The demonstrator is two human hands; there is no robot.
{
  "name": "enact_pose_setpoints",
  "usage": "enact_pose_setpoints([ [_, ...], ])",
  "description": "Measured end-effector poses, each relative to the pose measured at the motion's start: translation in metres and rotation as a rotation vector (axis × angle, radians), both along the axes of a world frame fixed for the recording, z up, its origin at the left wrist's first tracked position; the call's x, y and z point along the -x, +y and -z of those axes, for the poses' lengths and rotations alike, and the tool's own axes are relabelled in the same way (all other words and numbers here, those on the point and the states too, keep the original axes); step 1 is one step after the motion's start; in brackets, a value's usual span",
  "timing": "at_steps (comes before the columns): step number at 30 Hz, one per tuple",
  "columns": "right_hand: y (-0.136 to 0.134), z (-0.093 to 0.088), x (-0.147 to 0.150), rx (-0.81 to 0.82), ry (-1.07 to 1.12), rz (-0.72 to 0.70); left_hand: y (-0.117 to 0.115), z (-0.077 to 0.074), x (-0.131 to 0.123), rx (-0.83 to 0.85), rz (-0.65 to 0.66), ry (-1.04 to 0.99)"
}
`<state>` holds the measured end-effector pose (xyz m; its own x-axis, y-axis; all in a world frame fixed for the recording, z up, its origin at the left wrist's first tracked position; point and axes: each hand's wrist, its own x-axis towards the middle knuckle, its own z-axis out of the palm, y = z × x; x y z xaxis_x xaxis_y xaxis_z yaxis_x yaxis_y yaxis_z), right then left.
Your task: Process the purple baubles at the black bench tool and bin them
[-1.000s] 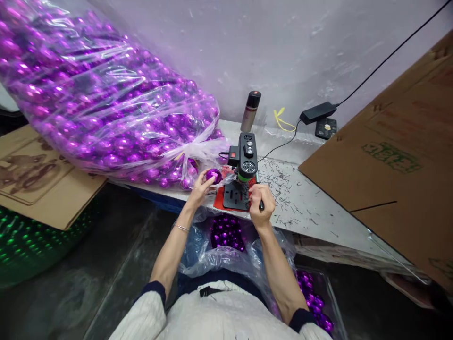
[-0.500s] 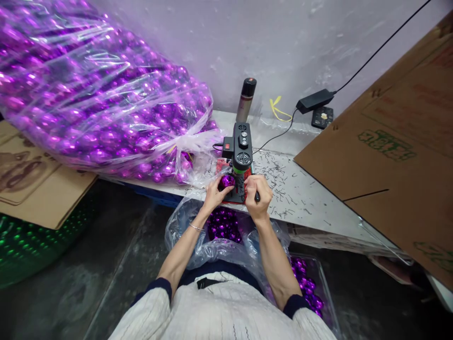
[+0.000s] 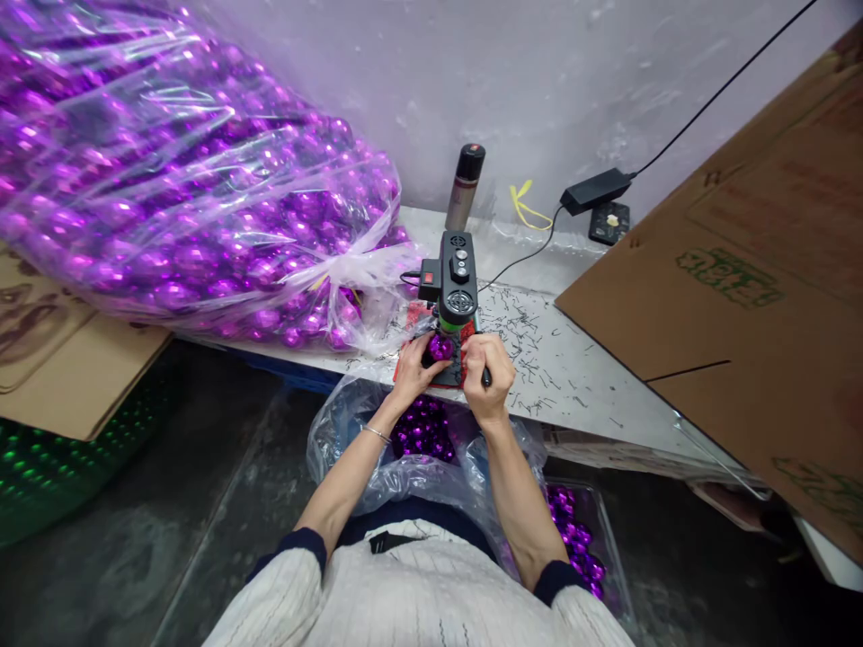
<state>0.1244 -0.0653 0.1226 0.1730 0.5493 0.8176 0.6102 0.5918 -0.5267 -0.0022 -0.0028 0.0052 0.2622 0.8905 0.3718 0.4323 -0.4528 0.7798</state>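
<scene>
A small black bench drill press (image 3: 458, 279) stands on a red base at the table's front edge. My left hand (image 3: 416, 367) is closed around a shiny purple ball (image 3: 440, 348), which sits right under the green part of the drill head. Whether a bit touches the ball I cannot tell. On the right side of the press, my right hand (image 3: 491, 370) grips a lever with a black handle (image 3: 486, 376). Below my hands, an open clear plastic bag (image 3: 343, 449) at my lap holds several purple balls (image 3: 423, 428).
A huge tied clear bag of purple balls (image 3: 222, 207) fills the left. Behind the press stand a spray can (image 3: 465, 187) and a power adapter (image 3: 595, 191). Black shavings (image 3: 532, 346) litter the table. Cardboard (image 3: 734, 296) leans at right; a clear bin (image 3: 610, 548) is below.
My left hand has shifted the purple ball slightly right, from beside the drill head to beneath it. My right hand keeps its grip on the lever. The view has moved a little.
</scene>
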Motion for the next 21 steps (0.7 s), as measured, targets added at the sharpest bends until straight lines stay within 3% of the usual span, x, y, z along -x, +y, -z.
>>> enact_pose_setpoints([
  [7,-0.001,0.012,0.003,-0.019,0.016,0.026,0.001,0.011,-0.002,-0.030,0.000,-0.048],
  [15,0.005,0.046,0.001,-0.094,0.012,0.035,0.000,0.009,-0.001,-0.067,0.010,-0.038],
  [21,0.009,0.054,0.000,-0.112,0.008,0.060,-0.001,0.009,-0.002,-0.077,-0.006,-0.031],
])
